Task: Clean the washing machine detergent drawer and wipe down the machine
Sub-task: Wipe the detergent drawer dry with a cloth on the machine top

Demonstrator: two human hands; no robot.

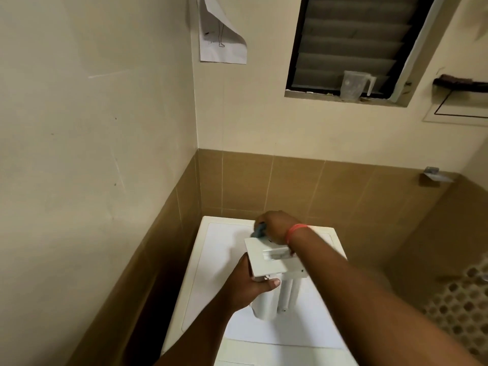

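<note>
Above the washing machine top, the detergent drawer is held clear of the lid, front panel uppermost and compartments pointing down toward the person. The left hand grips the drawer from its near-left side, thumb curled across the edge just under the panel, fingers hidden behind the body. The right hand, beyond the panel's far edge, is closed around a blue cloth and presses it against the panel's upper corner. The step in hand appears to be wiping the drawer face. To do it well, keep the left grip firm and low so the panel does not pivot under pressure; draw the cloth from the far corner toward the left hand in overlapping passes; work into the recessed handle, where residue likely collects. Refold the cloth to a clean face before treating the compartments.
</note>
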